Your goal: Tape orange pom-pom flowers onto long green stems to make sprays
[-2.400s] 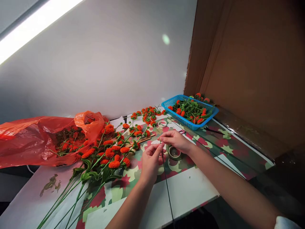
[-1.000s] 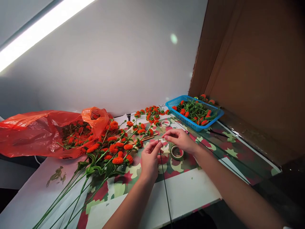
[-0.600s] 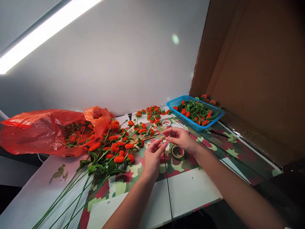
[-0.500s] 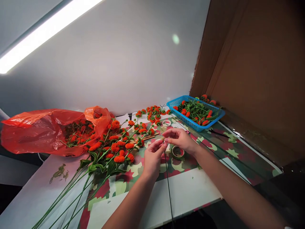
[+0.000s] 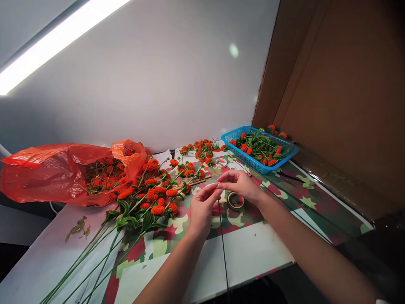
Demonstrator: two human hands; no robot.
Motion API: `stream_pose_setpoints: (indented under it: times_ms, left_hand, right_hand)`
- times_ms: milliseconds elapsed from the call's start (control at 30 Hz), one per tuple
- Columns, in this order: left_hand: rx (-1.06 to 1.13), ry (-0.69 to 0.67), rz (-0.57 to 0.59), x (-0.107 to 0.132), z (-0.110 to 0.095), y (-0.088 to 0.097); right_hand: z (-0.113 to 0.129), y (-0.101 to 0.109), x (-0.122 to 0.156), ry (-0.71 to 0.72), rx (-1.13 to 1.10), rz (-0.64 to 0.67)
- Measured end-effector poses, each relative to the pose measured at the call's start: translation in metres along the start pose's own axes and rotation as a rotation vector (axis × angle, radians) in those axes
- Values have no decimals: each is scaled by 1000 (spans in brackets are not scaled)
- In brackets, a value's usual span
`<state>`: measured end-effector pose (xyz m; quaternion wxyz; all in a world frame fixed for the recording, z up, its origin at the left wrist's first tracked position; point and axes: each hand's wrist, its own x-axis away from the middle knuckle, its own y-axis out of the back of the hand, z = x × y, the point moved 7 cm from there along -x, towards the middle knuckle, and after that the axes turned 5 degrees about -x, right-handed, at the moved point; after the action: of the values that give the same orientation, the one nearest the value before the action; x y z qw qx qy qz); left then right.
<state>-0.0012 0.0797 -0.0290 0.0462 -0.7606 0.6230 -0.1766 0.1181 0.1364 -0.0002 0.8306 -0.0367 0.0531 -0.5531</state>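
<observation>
Here, left hand (image 5: pixel 201 210): pinching the thin dark stem (image 5: pixel 222 240) near its top.
Right hand (image 5: pixel 242 185): holding thumb and finger together at that tip; whether they are gripping anything, I cannot tell.
Stem: running down between the forearms, past the near edge of the worktop (image 5: pixel 247 257).
Tape roll (image 5: pixel 233 206): lying just beside the right hand.

Your camouflage-patterned table (image 5: pixel 202 230) carries a blue basket (image 5: pixel 242 161) in its far right corner, a red plastic bag (image 5: pixel 38 177) and orange flowers (image 5: pixel 157 210) toward its left edge, a green tape roll (image 5: pixel 236 207) mid-surface, and white sheeting (image 5: pixel 253 249) along your near edge.
</observation>
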Motion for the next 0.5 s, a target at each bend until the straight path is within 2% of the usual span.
stream_pose_setpoints:
  times_ms: [267,500]
  left_hand:
    - [-13,22,30,-1,5,-1]
    - [2,2,14,0,1,-1]
  right_hand:
    - [7,-5,2,31,-24,32]
    - [3,-5,2,16,80,23]
